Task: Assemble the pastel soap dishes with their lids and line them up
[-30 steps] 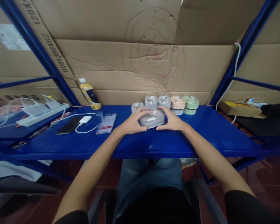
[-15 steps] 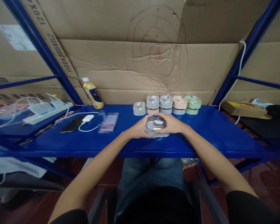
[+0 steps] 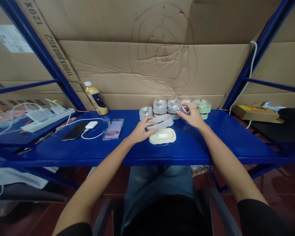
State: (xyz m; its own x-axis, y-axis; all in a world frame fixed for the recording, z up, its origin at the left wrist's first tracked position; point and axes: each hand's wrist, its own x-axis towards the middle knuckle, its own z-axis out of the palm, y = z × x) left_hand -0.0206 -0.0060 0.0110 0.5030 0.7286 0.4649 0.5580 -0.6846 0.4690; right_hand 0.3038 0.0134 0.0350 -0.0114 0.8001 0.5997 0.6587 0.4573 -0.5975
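- The step in hand is judged to be the handling of separated box parts: a grey shell is held by the left hand, and a cream base is laid flat on the blue table.
- The shell should be gripped by its wall with light, even pressure, since the thin-looking wall may be flexed by a hard squeeze.
- The shell's lower edge should be held clear of the base's rim; otherwise the base, which is gripped by neither hand, may be pushed across the smooth surface.
- The right hand should be guided gently at the row of lidded boxes, as stacked units may be toppled by a knock.
- The shell is positioned just behind the base and tilted, with its opening exposed; whether the two are touching cannot be told.
- The left hand is narrowed on the shell's left end; the left forearm is angled inward.
- The right hand is extended farther forward, and a peach box is partly hidden by it. Its fingers are bent about a small pale item too indistinct to be identified; whether anything is gripped cannot be told.
- A green box is placed just to the right.
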